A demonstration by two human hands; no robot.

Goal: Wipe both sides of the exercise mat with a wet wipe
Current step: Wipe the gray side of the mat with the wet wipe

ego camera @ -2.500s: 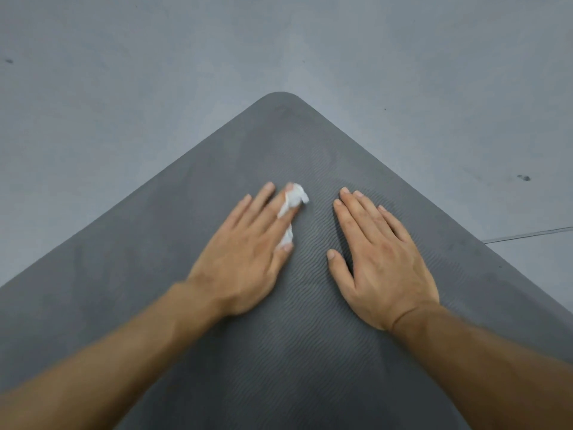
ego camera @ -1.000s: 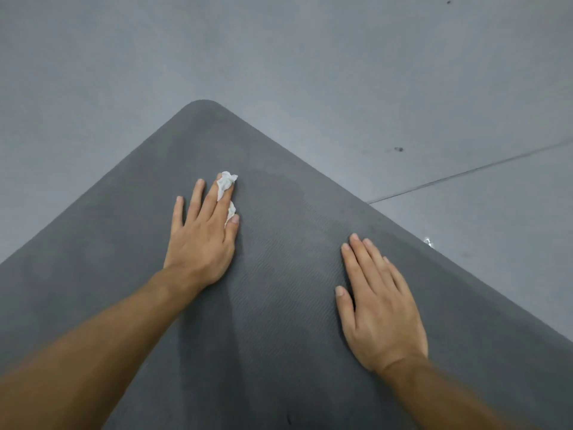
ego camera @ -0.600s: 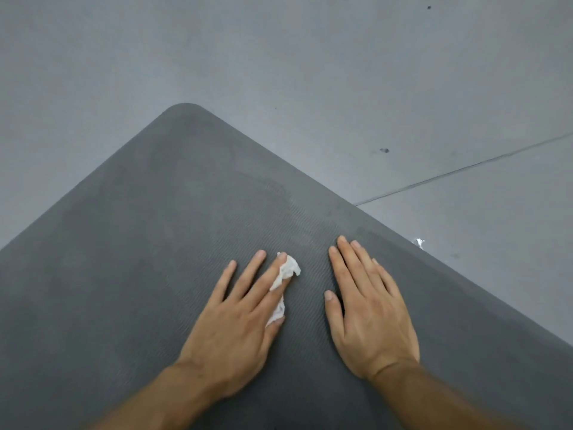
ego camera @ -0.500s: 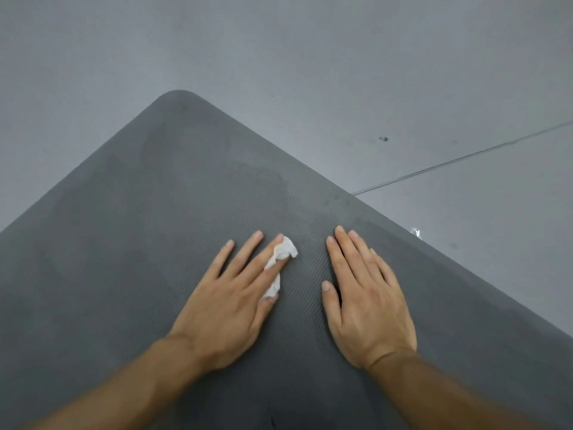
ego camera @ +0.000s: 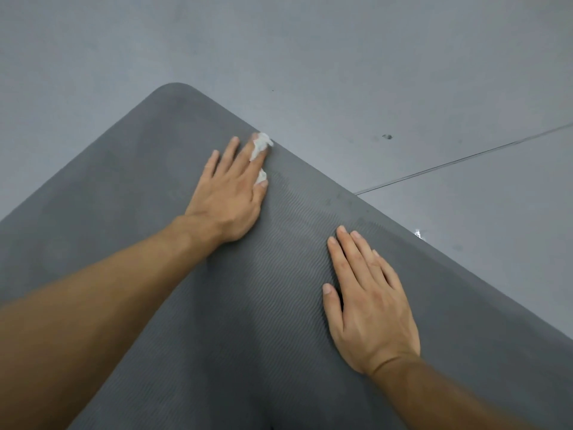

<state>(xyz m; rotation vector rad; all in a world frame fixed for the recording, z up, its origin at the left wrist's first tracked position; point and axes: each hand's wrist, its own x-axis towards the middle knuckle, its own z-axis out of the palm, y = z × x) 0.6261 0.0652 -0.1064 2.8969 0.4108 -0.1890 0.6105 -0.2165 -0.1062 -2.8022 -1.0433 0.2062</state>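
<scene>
One grey mat (ego camera: 130, 187) lies on the floor (ego camera: 310, 51), with one rounded corner pointing away. The left hand (ego camera: 229, 193) presses one crumpled white wipe (ego camera: 262, 143) onto the mat near its right edge, fingers straight. The right hand (ego camera: 369, 305) rests flat on the mat, fingers released.

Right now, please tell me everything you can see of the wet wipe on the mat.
The wet wipe is a small, white, crumpled, tissue-like wad. Most of it is hidden under the straight fingers of the left hand, which presses it on the grey mat. Two bits show: one at the fingertips, one near the thumb. It lies at the mat's right edge, near the rounded corner.
</scene>
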